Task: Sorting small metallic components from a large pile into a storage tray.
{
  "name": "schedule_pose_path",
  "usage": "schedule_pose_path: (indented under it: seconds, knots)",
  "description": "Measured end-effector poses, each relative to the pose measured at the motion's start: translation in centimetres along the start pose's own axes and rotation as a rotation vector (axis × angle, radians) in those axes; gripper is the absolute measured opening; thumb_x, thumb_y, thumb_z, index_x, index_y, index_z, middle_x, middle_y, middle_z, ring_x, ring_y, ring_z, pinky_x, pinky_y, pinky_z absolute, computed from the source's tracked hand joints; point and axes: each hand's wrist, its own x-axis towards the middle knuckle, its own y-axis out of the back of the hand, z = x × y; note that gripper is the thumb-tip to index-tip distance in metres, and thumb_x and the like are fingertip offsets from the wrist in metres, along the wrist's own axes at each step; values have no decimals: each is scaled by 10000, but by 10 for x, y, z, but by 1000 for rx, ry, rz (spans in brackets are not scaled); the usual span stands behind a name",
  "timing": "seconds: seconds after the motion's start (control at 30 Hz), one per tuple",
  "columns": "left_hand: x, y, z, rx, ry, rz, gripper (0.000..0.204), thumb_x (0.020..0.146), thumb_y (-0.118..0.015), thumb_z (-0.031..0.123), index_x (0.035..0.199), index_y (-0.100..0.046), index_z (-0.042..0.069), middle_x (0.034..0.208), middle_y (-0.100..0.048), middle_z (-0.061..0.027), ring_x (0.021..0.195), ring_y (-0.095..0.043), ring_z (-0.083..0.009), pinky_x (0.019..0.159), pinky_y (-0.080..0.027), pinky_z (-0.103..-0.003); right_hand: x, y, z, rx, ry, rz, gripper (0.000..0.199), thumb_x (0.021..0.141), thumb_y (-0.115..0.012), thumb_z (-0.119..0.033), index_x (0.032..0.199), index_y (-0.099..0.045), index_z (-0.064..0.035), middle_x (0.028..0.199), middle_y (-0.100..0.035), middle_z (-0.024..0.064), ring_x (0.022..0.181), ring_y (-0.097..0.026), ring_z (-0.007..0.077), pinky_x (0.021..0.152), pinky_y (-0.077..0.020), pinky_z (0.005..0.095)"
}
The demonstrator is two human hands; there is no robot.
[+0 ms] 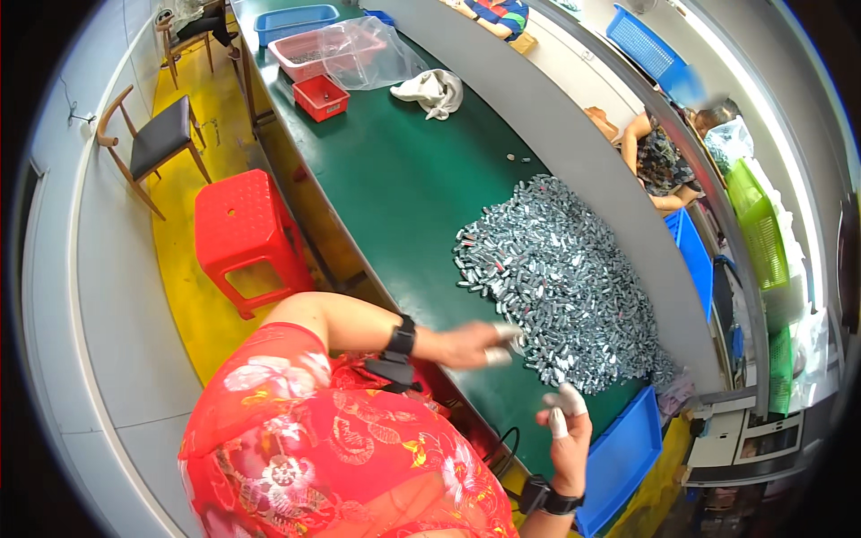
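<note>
A wide heap of small shiny silver-grey metal pieces (574, 278) lies on the green tabletop (377, 179), with a few reddish bits among them. My left hand (475, 345) reaches in from the left to the heap's near edge. White covers sit on its thumb and a fingertip, which are apart; the hand is slightly blurred and I see nothing held. Below the heap's near right part is my right hand (569, 439), raised, also with white fingertip covers. Its thumb and fingers are bent close together; whatever is between them is too small to make out.
Beside my right wrist is a blue tray (623, 462). Farther along the table are a white cloth (430, 93), a small red basket (320, 98), a pink tub (296, 56) under clear plastic and a blue tub (296, 21). A grey divider (574, 134) borders the table; people sit beyond.
</note>
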Motion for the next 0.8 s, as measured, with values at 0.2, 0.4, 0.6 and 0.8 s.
schedule_pose_path:
  seconds: [0.2,0.4,0.6,0.8]
  knots:
    - [35,-60,79,-672,157,-416,353,918,-484,232,1195,-435,18,834,-564,-20,643,-531,-95,581,-459,-248,-1,-1,11,-167,238,343,155,908,-513,-132,1025,-517,-30,776,-561,13,620,-498,73,567,-412,196]
    - [34,-65,77,-761,213,-296,264,940,-439,279,1057,-492,47,758,-542,-4,576,-504,-62,518,-434,-209,13,1,22,-52,251,305,105,901,-529,-128,936,-493,-36,725,-558,7,578,-492,59,495,-374,176]
    - [19,-48,59,-830,359,-205,325,935,-432,358,1033,-504,58,738,-541,-6,560,-522,-80,512,-443,-220,41,-11,31,20,253,114,77,912,-504,-110,878,-472,-49,664,-511,-9,543,-434,41,479,-340,176]
    - [19,-46,55,-890,513,-206,408,906,-439,461,890,-537,65,686,-539,-12,537,-545,-103,502,-452,-237,45,-12,34,-14,288,60,121,918,-504,-145,843,-440,-74,599,-454,-27,488,-365,35,441,-291,184]
